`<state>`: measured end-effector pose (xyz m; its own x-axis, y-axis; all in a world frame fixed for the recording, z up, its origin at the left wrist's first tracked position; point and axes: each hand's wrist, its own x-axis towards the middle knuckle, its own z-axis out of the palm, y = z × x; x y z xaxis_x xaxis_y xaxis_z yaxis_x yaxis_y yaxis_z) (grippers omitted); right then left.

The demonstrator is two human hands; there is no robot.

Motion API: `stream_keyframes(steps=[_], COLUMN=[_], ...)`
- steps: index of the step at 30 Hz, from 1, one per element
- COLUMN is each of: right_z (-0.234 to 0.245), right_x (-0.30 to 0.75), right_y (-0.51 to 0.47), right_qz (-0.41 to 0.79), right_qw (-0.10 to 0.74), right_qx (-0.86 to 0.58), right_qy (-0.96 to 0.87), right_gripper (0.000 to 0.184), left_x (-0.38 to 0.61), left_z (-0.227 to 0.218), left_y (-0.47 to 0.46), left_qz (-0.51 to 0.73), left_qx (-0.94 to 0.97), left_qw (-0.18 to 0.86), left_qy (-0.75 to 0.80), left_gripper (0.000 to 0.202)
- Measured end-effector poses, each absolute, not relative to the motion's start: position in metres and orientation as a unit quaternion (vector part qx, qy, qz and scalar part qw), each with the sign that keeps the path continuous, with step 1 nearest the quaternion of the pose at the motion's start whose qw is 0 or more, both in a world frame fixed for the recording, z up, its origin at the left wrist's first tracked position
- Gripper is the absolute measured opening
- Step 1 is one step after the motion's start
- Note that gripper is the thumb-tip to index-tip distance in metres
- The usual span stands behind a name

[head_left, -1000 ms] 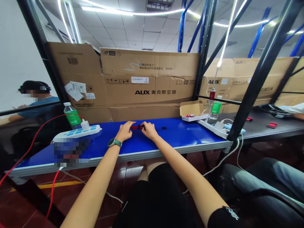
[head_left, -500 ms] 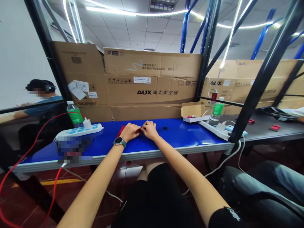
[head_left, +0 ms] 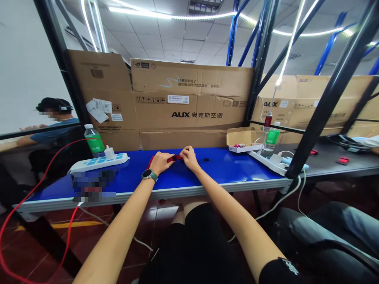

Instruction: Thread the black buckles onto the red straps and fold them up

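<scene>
On the blue tabletop [head_left: 133, 177], my left hand [head_left: 161, 163], a watch on its wrist, is closed on a narrow red-and-black piece [head_left: 174, 157]. The piece spans the gap to my right hand [head_left: 189, 158], whose fingers pinch its other end. Its exact kind is too small to make out. More red [head_left: 151, 161] shows beside the left hand, mostly covered by it; whether it belongs to the same piece I cannot tell. A small black item [head_left: 206, 159] lies a little to the right of my right hand, untouched.
A white power strip [head_left: 99, 163] and a green-labelled bottle [head_left: 95, 141] stand at left. An open small carton [head_left: 241, 141] holding small colourful items sits at back right, near another power strip [head_left: 268, 162]. Cardboard [head_left: 189, 98] walls the back. Co-workers are on both sides.
My right hand has drawn slightly away to the right and up, so the red-and-black piece now shows between my hands. My left hand has barely moved.
</scene>
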<state>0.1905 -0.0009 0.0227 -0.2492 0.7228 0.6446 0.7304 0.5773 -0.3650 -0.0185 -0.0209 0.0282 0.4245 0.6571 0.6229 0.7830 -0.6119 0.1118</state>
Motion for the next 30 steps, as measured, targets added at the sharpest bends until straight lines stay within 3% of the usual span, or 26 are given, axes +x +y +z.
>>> stream_keyframes(steps=[5,8,11,17,23,30], right_z=[0.025,0.030,0.036,0.026,0.020,0.027], right_x=[0.197,0.197,0.191,0.172,0.177,0.187], right_y=[-0.002,-0.018,-0.034,-0.035,-0.022,-0.020], right_qz=[0.018,-0.066,-0.158,-0.190,-0.151,-0.117], right_qw=[0.466,0.479,0.439,0.266,0.236,0.267], right_qx=[-0.535,-0.569,-0.531,-0.400,-0.405,-0.481], right_qy=[-0.705,-0.666,-0.708,-0.856,-0.870,-0.827], right_gripper=[0.042,0.060,0.067,0.050,0.028,0.025], left_x=[-0.020,-0.021,-0.024,-0.023,-0.014,-0.035], left_z=[0.028,0.026,0.022,0.018,0.016,0.019], left_y=[-0.022,-0.020,-0.014,-0.007,-0.009,-0.001], left_qz=[-0.336,-0.350,-0.362,-0.416,-0.435,-0.606], left_qx=[-0.815,-0.796,-0.796,-0.810,-0.806,-0.611], left_qw=[0.097,0.102,0.102,0.013,-0.113,0.007], left_qy=[-0.462,-0.483,-0.474,-0.414,-0.385,-0.509], left_gripper=[0.040,0.043,0.041,0.042,0.052,0.030])
